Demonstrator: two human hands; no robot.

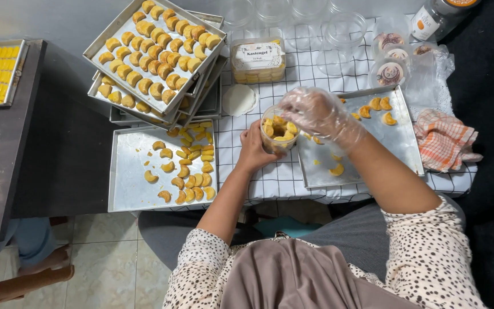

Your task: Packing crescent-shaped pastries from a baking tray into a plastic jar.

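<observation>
Packing underway at frame centre: my bare left hand (253,150) grips the clear jar (277,133), gloved right hand (311,111) pinches a cookie over it; next, seat it snugly.

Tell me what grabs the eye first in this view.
At centre, the gloved right hand reaches into a small clear jar of cookies that the bare left hand steadies. At upper left sits a tilted stack of trays packed with golden crescent cookies. A half-filled tray lies below it.
</observation>
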